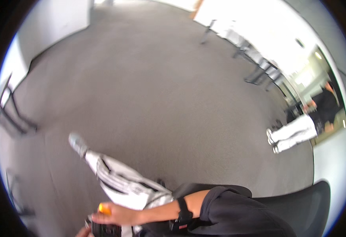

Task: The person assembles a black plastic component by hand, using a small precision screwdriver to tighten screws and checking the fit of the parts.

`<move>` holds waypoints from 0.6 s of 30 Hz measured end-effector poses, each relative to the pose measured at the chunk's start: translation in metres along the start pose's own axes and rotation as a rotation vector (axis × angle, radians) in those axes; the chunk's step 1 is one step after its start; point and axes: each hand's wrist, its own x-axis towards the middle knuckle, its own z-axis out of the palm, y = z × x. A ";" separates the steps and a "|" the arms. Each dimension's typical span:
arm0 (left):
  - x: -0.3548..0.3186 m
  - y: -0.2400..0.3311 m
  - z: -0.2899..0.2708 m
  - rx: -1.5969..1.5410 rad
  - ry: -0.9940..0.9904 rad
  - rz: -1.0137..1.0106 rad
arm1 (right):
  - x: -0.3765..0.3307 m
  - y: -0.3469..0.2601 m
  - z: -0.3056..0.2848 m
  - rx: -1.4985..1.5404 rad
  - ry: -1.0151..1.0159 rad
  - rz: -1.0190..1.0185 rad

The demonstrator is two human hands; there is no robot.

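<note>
My right hand [119, 214] is low in the head view, its fingers closed against a small orange object [105, 209] whose kind I cannot make out. Directly below the fingers is a dark object with a ridged edge [106, 230], cut off by the lower rim. Only a bit of my left hand [85, 233] shows, beside that dark object; its grip is hidden. A black strap [184, 209] wraps my right forearm. My leg in white trousers [121, 179] stretches forward to a light shoe [77, 144].
A black chair [305, 205] stands at the lower right. Grey carpet [153, 91] spreads ahead. Another person [325, 106] in a black top and white trousers is at the far right. Dark-legged furniture [259, 71] lines the bright far wall; a dark-framed chair [13, 106] is left.
</note>
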 end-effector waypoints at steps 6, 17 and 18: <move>0.027 0.025 0.011 -0.034 -0.099 -0.027 | -0.036 -0.008 -0.006 0.339 0.180 0.023; -0.001 -0.016 0.010 -0.174 -0.003 0.219 | -0.041 0.001 -0.004 0.215 -0.053 -0.119; 0.000 -0.024 0.010 -0.185 -0.007 0.215 | -0.038 0.001 -0.001 0.199 -0.049 -0.121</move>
